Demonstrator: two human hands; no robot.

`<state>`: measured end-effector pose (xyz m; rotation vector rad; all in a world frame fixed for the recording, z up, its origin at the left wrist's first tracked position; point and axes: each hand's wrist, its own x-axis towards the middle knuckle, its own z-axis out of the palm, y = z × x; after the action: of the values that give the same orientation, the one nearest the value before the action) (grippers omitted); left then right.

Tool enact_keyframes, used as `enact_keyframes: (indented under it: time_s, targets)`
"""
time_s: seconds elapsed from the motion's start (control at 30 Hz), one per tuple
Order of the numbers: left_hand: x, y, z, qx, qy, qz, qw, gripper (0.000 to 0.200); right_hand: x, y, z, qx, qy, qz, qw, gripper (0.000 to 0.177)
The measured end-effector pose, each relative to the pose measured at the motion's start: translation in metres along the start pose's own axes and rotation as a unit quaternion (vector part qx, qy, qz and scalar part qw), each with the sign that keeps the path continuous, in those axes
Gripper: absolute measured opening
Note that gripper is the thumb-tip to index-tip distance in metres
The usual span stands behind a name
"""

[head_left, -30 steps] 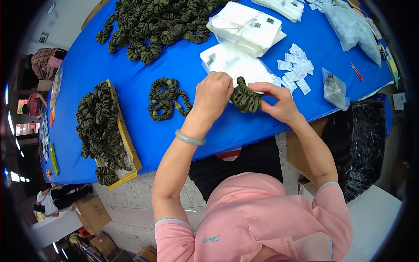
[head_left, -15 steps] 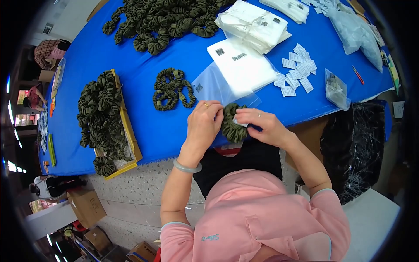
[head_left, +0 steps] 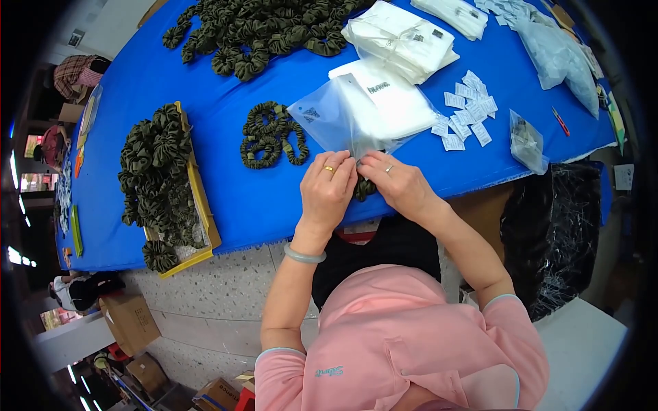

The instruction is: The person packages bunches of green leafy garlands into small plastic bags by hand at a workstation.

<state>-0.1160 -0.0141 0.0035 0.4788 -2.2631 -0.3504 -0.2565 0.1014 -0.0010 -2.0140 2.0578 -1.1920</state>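
Note:
My left hand [head_left: 329, 188] is closed, its fingertips pinching the near edge of a clear plastic bag [head_left: 327, 113]. My right hand [head_left: 403, 181] meets it there, fingers also closed at the bag's mouth. A dark green scrunchie [head_left: 364, 190] shows between and below my hands, mostly covered by them; which fingers bear it is hidden. Beyond the raised bag lies a stack of white-looking bags [head_left: 391, 106] with printed marks. A few more scrunchies [head_left: 264, 137] lie grouped left of my hands, and small white printed packets [head_left: 473, 109] are scattered to the right.
A yellow tray [head_left: 200, 212] heaped with scrunchies sits at the table's left edge. At the back are a large scrunchie pile [head_left: 274, 31] and a tied bag bundle [head_left: 401, 41]. A red cutter [head_left: 561, 122] and a filled plastic bag [head_left: 526, 144] lie right. Other people are at far left.
The clear bag has lifted off the table and its near edge is now between my hands. The scrunchie has gone lower, more hidden, and my right hand has moved in beside the left.

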Motion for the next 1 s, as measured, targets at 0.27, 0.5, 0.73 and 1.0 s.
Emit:
enact_keyframes:
  time_s: [0.27,0.5,0.73,1.0]
  targets:
    - [-0.009,0.005,-0.002,-0.015,0.032,-0.221,0.975,0.013,0.019,0.008,-0.006,0.233,-0.017,0.22,0.947,0.044]
    - [-0.01,-0.005,0.003,0.06,-0.096,-0.229,0.967,0.012,0.028,0.001,-0.01,0.295,-0.035,0.328,0.897,0.041]
    - [-0.013,0.007,0.0,-0.05,-0.076,-0.296,0.951,0.008,0.026,-0.002,0.024,-0.122,0.095,-0.016,0.988,0.034]
    - [-0.027,0.007,-0.021,-0.099,-0.013,-0.379,0.92,0.009,0.045,-0.012,0.037,-0.147,0.06,-0.051,0.986,0.033]
